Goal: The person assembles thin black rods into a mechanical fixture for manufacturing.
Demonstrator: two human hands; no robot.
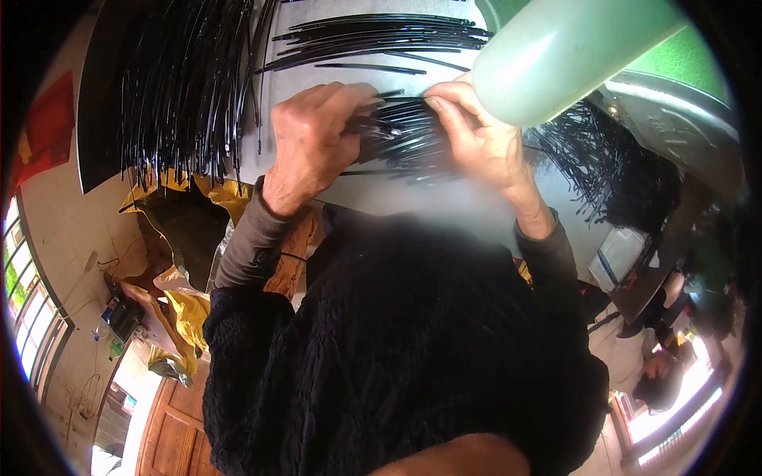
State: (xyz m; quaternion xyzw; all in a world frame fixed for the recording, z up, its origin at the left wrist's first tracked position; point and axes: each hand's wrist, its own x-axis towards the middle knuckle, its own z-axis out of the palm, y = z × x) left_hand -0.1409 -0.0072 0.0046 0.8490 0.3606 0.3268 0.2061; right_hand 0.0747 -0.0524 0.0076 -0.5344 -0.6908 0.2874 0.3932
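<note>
To the left of the middle bundle of thin, glossy black strips, a thick sheaf of long black strips is laid on the pale grey flat table. The bundle's left end is gripped by the bent fingers of the bare left hand, whose tips are partly hidden. Its upper right corner is pinched by the thumb and forefinger of the bare right hand. Probably the strips should be kept parallel, with light and equal pressure, and the tangled black pile right of the bundle should not be mixed in.
</note>
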